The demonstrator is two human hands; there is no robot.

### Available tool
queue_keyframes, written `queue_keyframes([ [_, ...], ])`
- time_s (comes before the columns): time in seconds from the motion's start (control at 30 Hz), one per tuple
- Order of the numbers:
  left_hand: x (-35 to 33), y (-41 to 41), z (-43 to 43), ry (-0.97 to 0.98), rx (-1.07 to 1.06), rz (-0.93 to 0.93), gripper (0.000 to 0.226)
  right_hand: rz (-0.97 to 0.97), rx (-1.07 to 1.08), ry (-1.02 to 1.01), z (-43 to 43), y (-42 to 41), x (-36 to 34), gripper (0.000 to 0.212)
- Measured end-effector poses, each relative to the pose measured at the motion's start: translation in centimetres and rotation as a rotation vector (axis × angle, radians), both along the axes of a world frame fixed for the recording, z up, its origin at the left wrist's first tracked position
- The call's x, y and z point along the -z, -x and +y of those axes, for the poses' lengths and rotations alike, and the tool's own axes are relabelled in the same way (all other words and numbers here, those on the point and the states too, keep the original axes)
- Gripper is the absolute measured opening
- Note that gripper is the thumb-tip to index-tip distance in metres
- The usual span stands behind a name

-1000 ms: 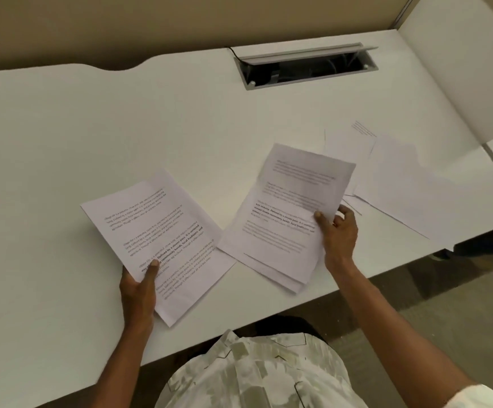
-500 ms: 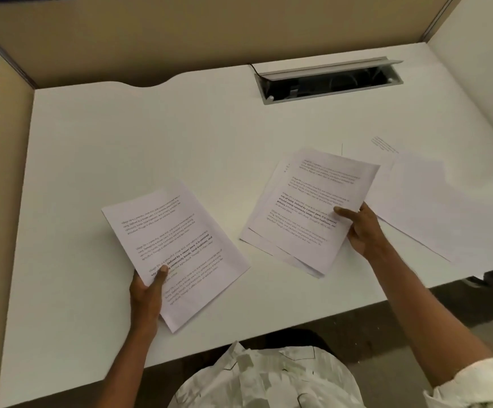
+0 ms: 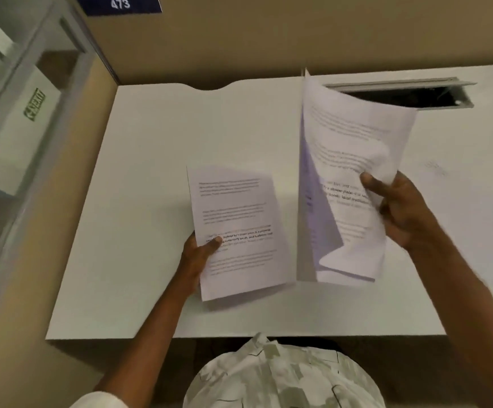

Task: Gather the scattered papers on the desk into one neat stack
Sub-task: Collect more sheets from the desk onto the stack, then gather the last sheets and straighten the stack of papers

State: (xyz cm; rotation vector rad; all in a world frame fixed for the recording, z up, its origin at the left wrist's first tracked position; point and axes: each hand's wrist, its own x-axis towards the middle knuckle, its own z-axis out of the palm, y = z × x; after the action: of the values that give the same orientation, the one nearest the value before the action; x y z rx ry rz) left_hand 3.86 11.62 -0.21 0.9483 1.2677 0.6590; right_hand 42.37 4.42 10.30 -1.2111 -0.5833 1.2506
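Curled white printed bundle (image 3: 348, 160), pinched by right hand (image 3: 404, 210), is held just right of flat white printed sheaf (image 3: 236, 213) gripped by left hand (image 3: 196, 257), long edges roughly parallel.

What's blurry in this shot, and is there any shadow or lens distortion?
Head view: the right hand and its curled sheets are smeared by motion. Head view: the left hand and its flat sheets are sharper, though the text is mostly unreadable, with a soft shadow across their top. Head view: the wide lens splays the desk edges.
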Motion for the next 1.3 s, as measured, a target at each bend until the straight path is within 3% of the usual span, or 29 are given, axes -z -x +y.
queue_keyframes([
  [0.2, -4.8, -3.9, 0.3, -0.087, 0.115, -0.101, 0.032, 0.011, -0.138, 0.090, 0.6, 5.6, 5.6, 0.048],
  [0.3, -5.5, -5.3, 0.1, -0.114, 0.148, -0.010, 0.020, 0.066, -0.113, 0.153, 0.8, 7.6, 7.8, 0.056],
  [0.37, -6.2, -6.1, -0.1, -0.098, 0.123, 0.053, 0.034, 0.037, -0.057, 0.154, 1.1, 8.2, 8.1, 0.054],
  [0.43, -7.1, -6.7, -0.2, -0.077, 0.107, 0.037, 0.055, -0.092, -0.021, 0.104, 1.5, 8.5, 6.7, 0.051],
  [0.5, -8.3, -7.3, 0.0, -0.163, 0.097, -0.013, 0.062, -0.234, 0.004, 0.007, 1.9, 8.6, 4.4, 0.050],
  [0.63, -11.1, -7.8, 0.8, -0.440, -0.037, -0.095, 0.039, -0.343, 0.061, -0.271, 2.3, 8.4, -0.4, 0.036],
  [0.73, -12.4, -7.4, 0.6, -0.578, -0.047, -0.117, 0.036, -0.442, 0.082, -0.414, 1.5, 7.8, -2.3, 0.034],
  [0.87, -10.5, -7.0, -1.7, -0.561, -0.053, -0.050, 0.053, -0.568, -0.053, -0.206, -1.2, 7.2, -0.4, 0.060],
  [0.97, -8.4, -7.8, -3.5, -0.531, 0.035, -0.076, 0.046, -0.507, -0.183, -0.164, -2.9, 7.2, 2.4, 0.059],
  [1.3, -9.9, -9.6, -2.3, -0.543, 0.082, -0.049, 0.042, -0.445, -0.082, -0.179, -1.9, 5.7, 3.8, 0.057],
])
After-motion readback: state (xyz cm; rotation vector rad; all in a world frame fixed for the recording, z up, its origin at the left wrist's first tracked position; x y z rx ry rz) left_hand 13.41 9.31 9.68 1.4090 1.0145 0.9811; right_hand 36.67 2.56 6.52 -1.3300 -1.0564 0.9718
